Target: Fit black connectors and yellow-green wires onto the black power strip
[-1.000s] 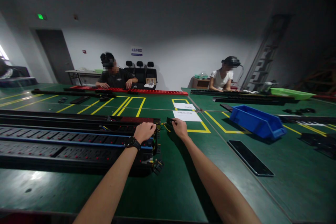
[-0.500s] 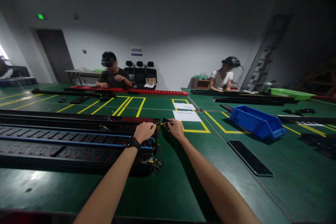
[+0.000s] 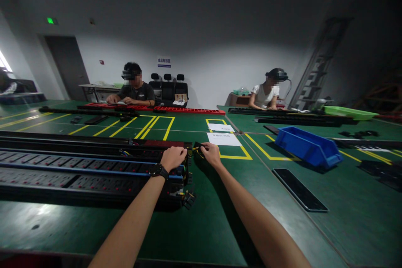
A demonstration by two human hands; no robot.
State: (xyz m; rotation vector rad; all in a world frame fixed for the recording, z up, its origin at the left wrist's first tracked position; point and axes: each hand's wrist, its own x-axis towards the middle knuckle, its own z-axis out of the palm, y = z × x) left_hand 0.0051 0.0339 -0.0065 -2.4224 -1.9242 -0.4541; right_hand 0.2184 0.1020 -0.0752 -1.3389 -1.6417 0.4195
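Several long black power strips (image 3: 103,180) with rows of sockets and blue edges lie side by side at the left. My left hand (image 3: 172,158), wearing a watch at the wrist, is closed over the right end of one strip near the back. Just beyond that end, my right hand (image 3: 211,153) pinches a small black end piece (image 3: 198,146). Yellow wires run between this piece and the strip. Another black end piece (image 3: 189,199) hangs off the nearest strip's end on wires. My fingers partly hide the joint.
A blue bin (image 3: 306,146) and a dark phone (image 3: 300,189) are on the green table (image 3: 201,234) to the right. White paper sheets (image 3: 223,139) lie beyond my hands. Two people work across the table, by a red strip (image 3: 194,111) and black strips (image 3: 301,116).
My two hands keep nearly the same place and grip. Across the table, the person on the left has lowered a raised hand to the red strip.
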